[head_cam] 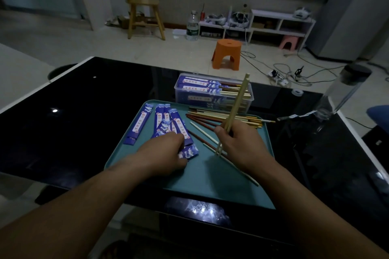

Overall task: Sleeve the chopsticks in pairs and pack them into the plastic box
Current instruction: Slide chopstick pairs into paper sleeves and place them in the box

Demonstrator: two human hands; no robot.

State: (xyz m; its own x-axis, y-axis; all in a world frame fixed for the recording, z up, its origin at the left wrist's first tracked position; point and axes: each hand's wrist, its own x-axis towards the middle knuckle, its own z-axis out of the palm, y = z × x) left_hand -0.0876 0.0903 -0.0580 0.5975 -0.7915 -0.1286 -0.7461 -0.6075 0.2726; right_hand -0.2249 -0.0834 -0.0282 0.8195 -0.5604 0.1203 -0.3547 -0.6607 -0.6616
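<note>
My right hand (237, 143) is clenched on a pale chopstick pair (235, 109) standing tips-down on the tray (210, 176), left hand (166, 151) pinching a purple sleeve (188, 152) just beside it, so I'd level those tips, then slide them in; the plastic box (212, 94) is beyond my fingers.

on the table (88, 99) sits a tray (202, 176), with the plastic box (213, 92) just behind it. on the tray, empty sleeves (162, 124) lie left, loose chopsticks (212, 116) right.
</note>
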